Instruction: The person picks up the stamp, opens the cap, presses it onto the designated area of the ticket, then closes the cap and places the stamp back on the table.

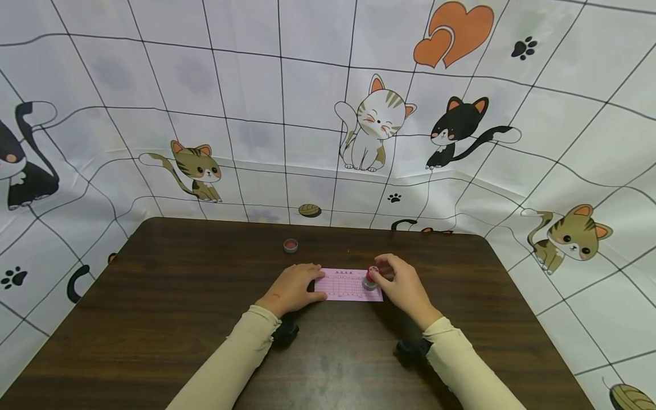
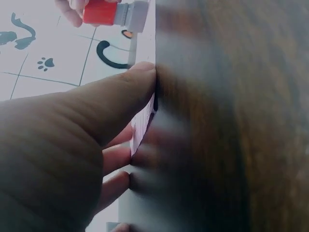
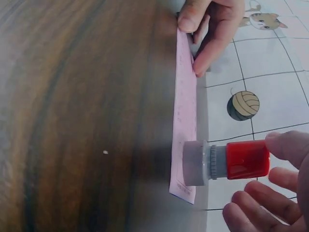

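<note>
A pink printed paper slip (image 1: 340, 285) with a grid lies on the dark table. My left hand (image 1: 294, 287) presses its left end, thumb (image 2: 142, 72) on the near edge and the other fingers spread towards the far edge. On the slip's right part stands a stamp with a red handle (image 3: 247, 159) and a grey, translucent base (image 3: 194, 163). My right hand (image 1: 405, 287) holds the stamp by the handle's top, the thumb touching its end and a finger close on the other side. The base hides the paper under it.
A small round grey cap (image 1: 290, 245) with a reddish inside lies behind the slip, to the left. The brown wooden table (image 1: 169, 319) ends at a white backdrop (image 1: 246, 74) with printed cats and grid lines.
</note>
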Demonstrator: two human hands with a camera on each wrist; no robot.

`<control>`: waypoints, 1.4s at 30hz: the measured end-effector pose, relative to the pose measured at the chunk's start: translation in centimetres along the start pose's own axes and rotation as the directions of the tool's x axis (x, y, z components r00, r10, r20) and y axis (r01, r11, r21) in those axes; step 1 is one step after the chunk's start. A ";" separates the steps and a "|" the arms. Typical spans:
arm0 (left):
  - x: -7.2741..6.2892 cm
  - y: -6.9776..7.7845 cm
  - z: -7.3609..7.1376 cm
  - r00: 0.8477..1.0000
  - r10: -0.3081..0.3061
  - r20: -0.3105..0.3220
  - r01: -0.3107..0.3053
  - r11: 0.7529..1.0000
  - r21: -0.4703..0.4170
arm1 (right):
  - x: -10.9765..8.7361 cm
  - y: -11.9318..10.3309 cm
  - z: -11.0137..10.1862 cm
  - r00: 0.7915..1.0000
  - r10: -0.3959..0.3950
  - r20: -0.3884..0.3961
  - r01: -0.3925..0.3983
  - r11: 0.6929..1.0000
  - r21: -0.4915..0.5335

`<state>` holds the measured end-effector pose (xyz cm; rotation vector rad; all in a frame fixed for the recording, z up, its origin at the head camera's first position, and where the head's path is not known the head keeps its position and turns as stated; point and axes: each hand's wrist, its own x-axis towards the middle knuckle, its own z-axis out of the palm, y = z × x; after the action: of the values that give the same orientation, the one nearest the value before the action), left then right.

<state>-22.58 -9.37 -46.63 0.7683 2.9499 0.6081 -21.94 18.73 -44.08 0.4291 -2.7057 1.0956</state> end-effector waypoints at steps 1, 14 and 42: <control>0.0 -0.1 0.0 1.000 0.006 0.000 -0.006 1.000 0.007 | 0.0 0.0 -0.1 1.000 0.013 0.006 -0.014 1.000 0.015; -0.1 -0.4 -0.1 1.000 0.012 0.018 -0.012 1.000 -0.016 | 0.3 0.0 0.1 0.999 0.011 0.037 -0.012 0.999 0.034; 0.1 -0.1 0.0 0.999 -0.005 0.043 0.008 0.999 -0.050 | 0.6 0.2 0.6 0.996 -0.068 0.051 0.076 0.983 -0.165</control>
<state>-22.78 -9.41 -46.70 0.7572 2.8859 0.6535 -22.56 18.31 -44.47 0.5252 -2.7693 0.8429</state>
